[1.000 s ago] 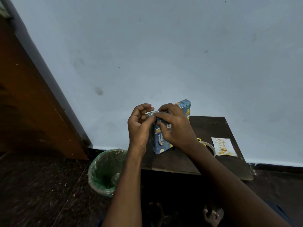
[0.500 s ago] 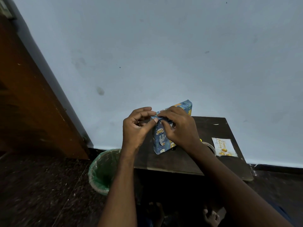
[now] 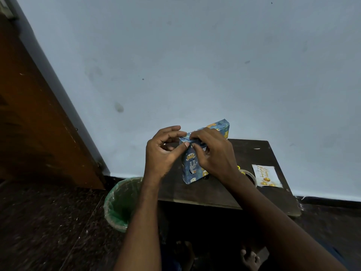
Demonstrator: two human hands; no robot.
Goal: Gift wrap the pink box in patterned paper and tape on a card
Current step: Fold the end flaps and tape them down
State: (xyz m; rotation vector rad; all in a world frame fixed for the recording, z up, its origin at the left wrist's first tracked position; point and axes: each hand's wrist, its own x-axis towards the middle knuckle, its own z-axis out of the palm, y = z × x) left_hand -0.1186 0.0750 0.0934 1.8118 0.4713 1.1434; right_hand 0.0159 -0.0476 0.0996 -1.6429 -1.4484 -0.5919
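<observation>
Flanking the wrapped box [image 3: 192, 167]: bin [image 3: 119, 204], tape roll [image 3: 252, 176], card [image 3: 267, 176].

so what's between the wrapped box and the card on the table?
Head view: the tape roll lies between the box and the card, partly hidden by the right wrist, with something small and yellow beside it.

Gold script reading "Happy Birthday" on the white card [image 3: 266, 175], running sideways, at about 3 o'clock on the table [image 3: 224, 192]. Printed marks among the cartoon figures on the blue patterned paper [image 3: 192, 169], too small to read. Nothing else legible.
</observation>
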